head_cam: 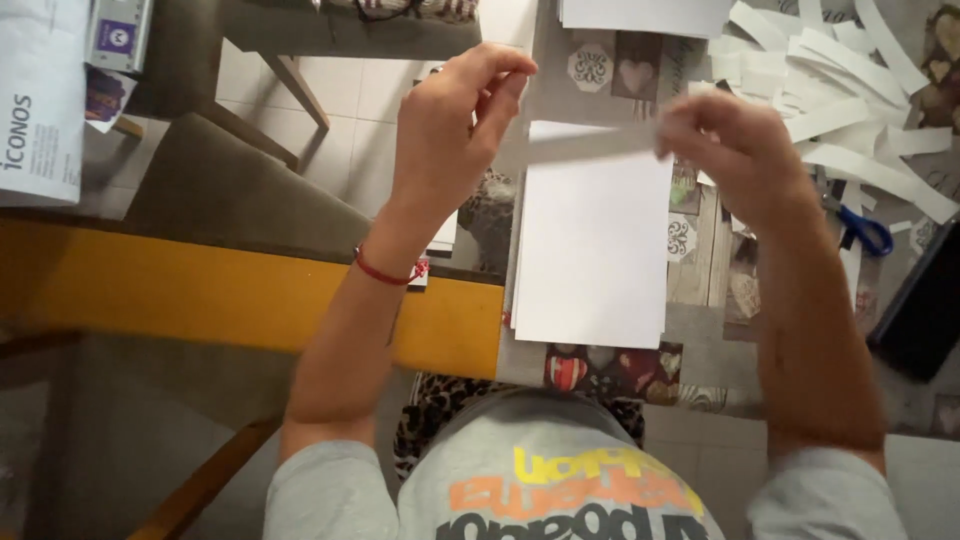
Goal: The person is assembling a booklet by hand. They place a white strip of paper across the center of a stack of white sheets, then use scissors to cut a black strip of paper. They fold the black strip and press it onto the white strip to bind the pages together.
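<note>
A narrow white paper strip (592, 143) is stretched between the two hands, above the worktop (700, 260). Its long axis runs nearly level, left to right, with the right end a little higher. The left hand (450, 130) pinches the left end between thumb and fingers (500, 95), which are closed on the paper. The right hand (735, 150) is curled over the right end, its fingers clenched around it. Both hands grip the strip at once, so neither is nearer; the strip's middle hangs free between them.

Right below it lies a stack of white sheets (592, 250), long side pointing away from the person, set apart from the strip. To the right, a loose heap of cut paper strips (850, 90) spreads over the patterned cloth, and a pair of blue-handled scissors (862, 230) lies beside the right forearm.

The strip is blurred, so its edges are hard to make out. The right hand hides the strip's far end. The scissors' blades are mostly covered by the arm and loose paper.
</note>
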